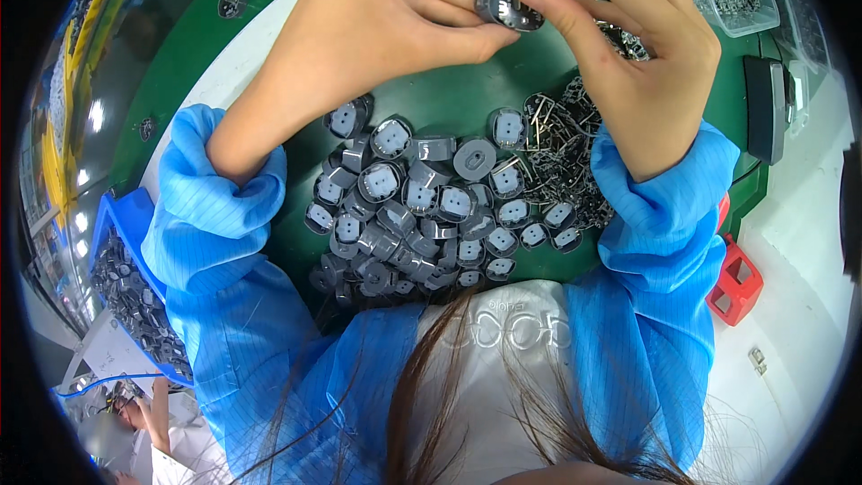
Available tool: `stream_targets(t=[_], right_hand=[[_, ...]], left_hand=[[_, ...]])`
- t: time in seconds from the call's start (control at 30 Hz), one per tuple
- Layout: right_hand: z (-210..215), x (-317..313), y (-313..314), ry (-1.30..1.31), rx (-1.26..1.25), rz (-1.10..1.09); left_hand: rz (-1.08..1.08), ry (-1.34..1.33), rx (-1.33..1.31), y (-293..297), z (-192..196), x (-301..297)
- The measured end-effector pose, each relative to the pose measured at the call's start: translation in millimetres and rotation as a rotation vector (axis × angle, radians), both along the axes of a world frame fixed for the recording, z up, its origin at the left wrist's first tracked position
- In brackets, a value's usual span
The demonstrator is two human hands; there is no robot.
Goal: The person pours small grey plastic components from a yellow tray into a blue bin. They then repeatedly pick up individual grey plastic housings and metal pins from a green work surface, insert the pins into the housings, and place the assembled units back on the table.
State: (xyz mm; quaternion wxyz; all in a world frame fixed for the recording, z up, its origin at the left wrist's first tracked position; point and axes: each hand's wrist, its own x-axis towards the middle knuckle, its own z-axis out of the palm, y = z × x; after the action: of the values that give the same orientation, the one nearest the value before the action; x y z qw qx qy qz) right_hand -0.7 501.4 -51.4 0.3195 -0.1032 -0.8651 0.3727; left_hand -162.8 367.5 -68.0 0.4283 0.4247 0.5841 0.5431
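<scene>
Both hands' fingers (539, 2) pinch one round grey cap (508, 5), open face tilted lower right.

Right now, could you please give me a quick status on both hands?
Left hand and right hand pinch one round grey cap together. Pile of grey caps below. Nothing in the way.

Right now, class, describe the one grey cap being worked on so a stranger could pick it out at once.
Start at the green table with its heap of grey caps. Look above the heap, where the left hand and right hand meet. The cap there is the only one lifted off the table, pinched between fingertips.
</scene>
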Motion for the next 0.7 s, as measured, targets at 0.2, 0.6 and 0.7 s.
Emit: stream_targets(t=[0.2,0.6,0.7], right_hand=[[-7.9,-0.3,-2.0,0.036,0.115,-0.036],[-24.1,-3.6,-4.8,-0.044,-0.477,0.219],[-25.6,-1.8,-6.5,-0.136,-0.696,0.240]], left_hand=[[-0.011,-0.070,-0.078,2.7,1.8,0.5],[0.132,-0.250,-0.144,-4.2,19.3,4.5],[0.107,-0.133,-0.094,-2.2,13.2,3.7]])
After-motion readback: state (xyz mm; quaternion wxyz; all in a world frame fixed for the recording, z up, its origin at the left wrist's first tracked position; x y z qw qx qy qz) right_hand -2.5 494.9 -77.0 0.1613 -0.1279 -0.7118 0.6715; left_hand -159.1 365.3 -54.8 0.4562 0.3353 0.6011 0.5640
